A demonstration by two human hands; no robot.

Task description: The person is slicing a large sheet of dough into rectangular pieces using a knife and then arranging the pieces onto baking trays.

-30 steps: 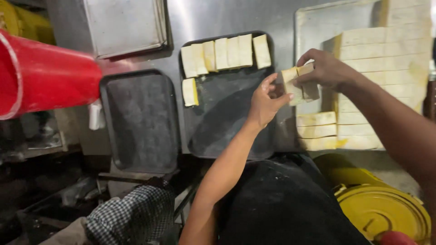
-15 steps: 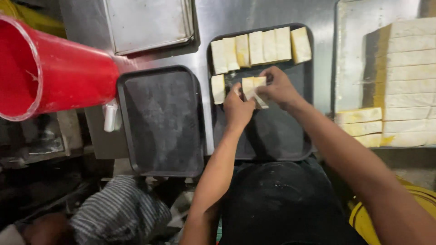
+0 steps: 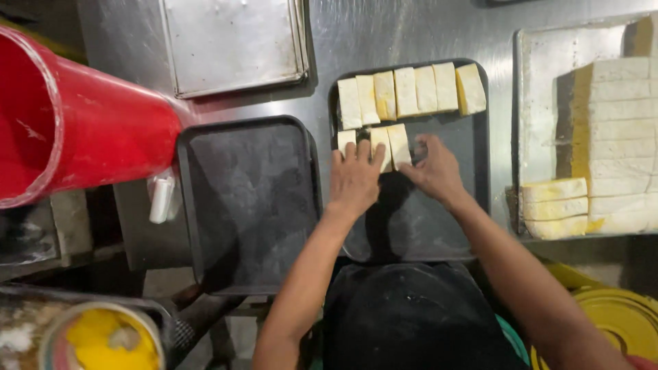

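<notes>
Head view is looking down at a shiny steel worktop (image 3: pixel 404 34). The left hand (image 3: pixel 355 179) is lying flat with fingers spread, touching three pale yellow cake slices (image 3: pixel 375 145) in the second row of a dark square baking tray (image 3: pixel 452 226). The right hand (image 3: pixel 433 170) is sitting just beside those slices, fingers bent and touching the end one, not squeezing it. Six more pale slices (image 3: pixel 410 92) are lining the tray's top row. An empty dark tray (image 3: pixel 250 199) is sitting to the left, a big cut cake slab (image 3: pixel 613 144) to the right.
</notes>
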